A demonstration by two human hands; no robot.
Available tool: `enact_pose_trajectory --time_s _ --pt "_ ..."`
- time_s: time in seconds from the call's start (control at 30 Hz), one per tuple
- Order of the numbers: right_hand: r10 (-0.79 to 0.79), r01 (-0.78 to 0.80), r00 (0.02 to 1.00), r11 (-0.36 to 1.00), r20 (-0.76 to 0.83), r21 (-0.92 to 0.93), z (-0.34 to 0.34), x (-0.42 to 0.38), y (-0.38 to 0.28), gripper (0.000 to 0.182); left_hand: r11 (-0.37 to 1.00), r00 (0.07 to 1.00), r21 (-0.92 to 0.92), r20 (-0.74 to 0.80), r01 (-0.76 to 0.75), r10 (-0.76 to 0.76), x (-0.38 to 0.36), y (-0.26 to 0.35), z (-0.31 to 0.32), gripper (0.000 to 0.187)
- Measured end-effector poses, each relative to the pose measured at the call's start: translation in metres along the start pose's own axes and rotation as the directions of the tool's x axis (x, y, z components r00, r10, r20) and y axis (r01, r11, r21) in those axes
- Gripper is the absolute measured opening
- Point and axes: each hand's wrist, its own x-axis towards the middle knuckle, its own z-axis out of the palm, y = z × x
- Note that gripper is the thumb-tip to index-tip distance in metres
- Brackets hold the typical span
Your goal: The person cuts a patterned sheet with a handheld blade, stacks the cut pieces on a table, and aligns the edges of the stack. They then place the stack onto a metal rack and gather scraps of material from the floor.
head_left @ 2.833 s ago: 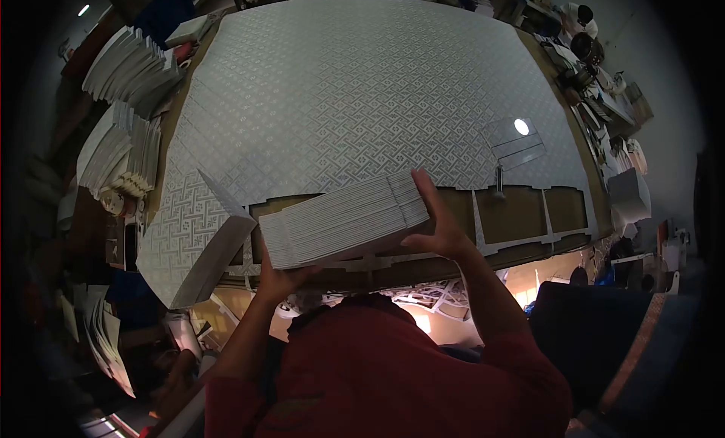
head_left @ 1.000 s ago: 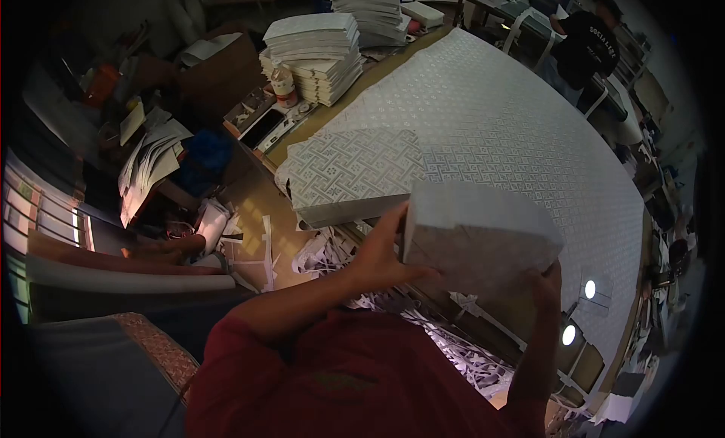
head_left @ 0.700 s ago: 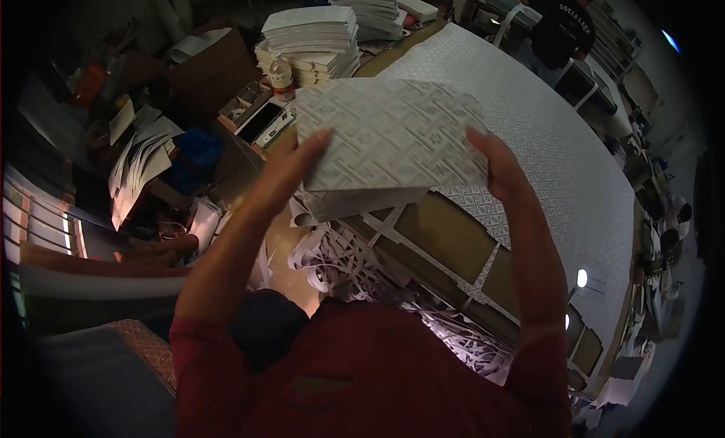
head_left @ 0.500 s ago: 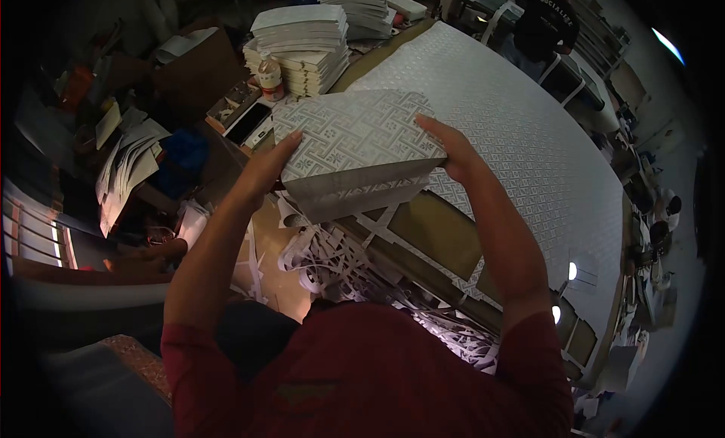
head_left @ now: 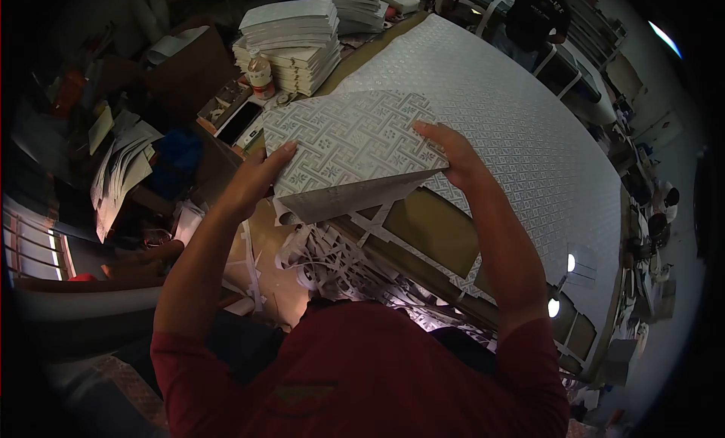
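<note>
A thick stack of patterned grey-white sheets (head_left: 355, 140) is held between my two hands above the near edge of the table. My left hand (head_left: 263, 174) grips its left corner, thumb on the top sheet and fingers underneath, out of sight. On the right side my right hand (head_left: 451, 152) grips it the same way, thumb on top. Beyond and to the right, a large sheet with the same pattern (head_left: 521, 143) covers the table. Strips of cut sheet (head_left: 408, 245) lie on the brown table surface just right of the held stack.
Piles of cut sheets (head_left: 291, 30) stand at the back left, beside a bottle (head_left: 260, 74) and a phone (head_left: 239, 123). Tangled offcuts (head_left: 332, 260) hang below the table edge. A person in a dark shirt (head_left: 535, 19) is at the far right. A lamp (head_left: 559, 294) glows at right.
The stack has tilted and dropped slightly, so less of its front side shows. Both hands still grip it. The whole view has shifted a little.
</note>
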Motion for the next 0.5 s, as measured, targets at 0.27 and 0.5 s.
enact_pose_trajectory --time_s 0.27,0.5 --pt "0.02 -0.025 0.998 0.995 -0.06 -0.097 0.003 -0.002 -0.002 0.05 0.999 1.0 0.022 -0.007 -0.025 0.026 0.002 -0.004 -0.002 0.084" --pt "-0.1 0.083 0.965 0.993 -0.243 -0.08 -0.021 0.002 0.022 0.065 1.0 0.988 -0.03 -0.156 -0.01 0.005 0.004 -0.013 -0.005 0.091"
